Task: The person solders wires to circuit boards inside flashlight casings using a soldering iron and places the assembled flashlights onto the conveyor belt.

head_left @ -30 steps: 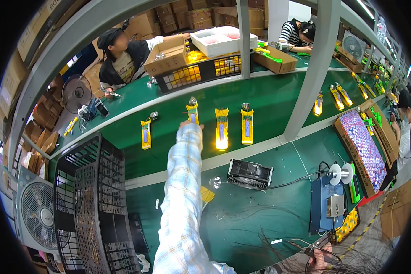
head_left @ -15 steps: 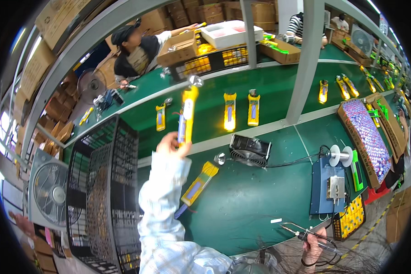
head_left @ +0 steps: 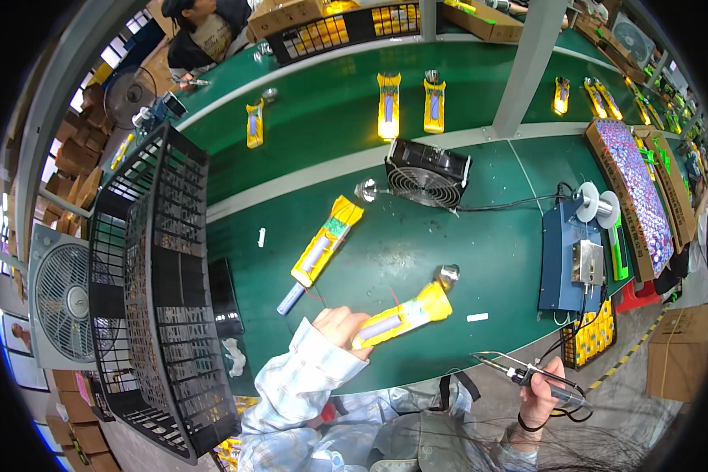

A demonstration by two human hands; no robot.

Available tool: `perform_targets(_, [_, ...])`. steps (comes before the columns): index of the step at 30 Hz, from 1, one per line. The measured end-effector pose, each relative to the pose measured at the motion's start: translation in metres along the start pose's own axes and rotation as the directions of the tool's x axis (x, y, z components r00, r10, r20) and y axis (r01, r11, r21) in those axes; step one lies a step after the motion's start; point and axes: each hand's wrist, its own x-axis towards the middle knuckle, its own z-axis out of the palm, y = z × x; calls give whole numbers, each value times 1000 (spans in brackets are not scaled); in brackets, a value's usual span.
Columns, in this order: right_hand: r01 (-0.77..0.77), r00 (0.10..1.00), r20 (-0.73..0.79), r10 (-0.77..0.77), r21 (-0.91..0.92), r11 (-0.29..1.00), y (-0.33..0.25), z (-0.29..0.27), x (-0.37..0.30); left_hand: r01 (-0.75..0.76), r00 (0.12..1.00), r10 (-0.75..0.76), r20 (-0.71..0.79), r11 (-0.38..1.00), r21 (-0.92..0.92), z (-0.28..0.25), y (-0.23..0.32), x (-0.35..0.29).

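Note:
My left hand [head_left: 340,326] grips the near end of a yellow torch housing [head_left: 426,310], tilted low over the green bench [head_left: 385,271]. A bluish cylindrical cell lies inside that housing, a red wire stands up from it, and a silver lamp head [head_left: 448,275] is at its far end. My right hand [head_left: 540,397] is wrapped round a soldering iron [head_left: 519,375] with a thin metal tube along it, its tip near the bench's front edge. Farther left, a second yellow torch housing [head_left: 332,237] lies open, a blue cell [head_left: 290,300] protruding from its lower end.
A small black fan [head_left: 425,177] stands mid-bench. To the right is a blue solder feeder [head_left: 562,256] with a spool. Black crates [head_left: 161,291] rise at the left. Across the back strip lie several torch housings [head_left: 388,106]. A grey post [head_left: 527,75] stands behind.
My left hand has brought the yellow torch housing from above the back strip down to the bench front. The soldering iron stays in my right hand. The view has tilted downward.

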Motion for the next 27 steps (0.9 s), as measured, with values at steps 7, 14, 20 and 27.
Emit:
perform_targets(7, [-38, 996, 84, 43, -54, 998, 2, 22, 8, -170, 980, 170, 107, 985, -7, -10, -32, 12])
perform_targets(14, [3, 987, 161, 13, -102, 995, 12, 38, 23, 58, 995, -67, -74, 991, -118, 12, 5, 22])
perform_targets(20, [-6, 988, 152, 30, -158, 987, 19, 45, 30, 4, 991, -33, -128, 976, -217, 41, 1, 35])
perform_targets(27, [-35, 989, 140, 55, -144, 989, 24, 58, 36, -247, 969, 236, -73, 933, -263, 47, -16, 33])
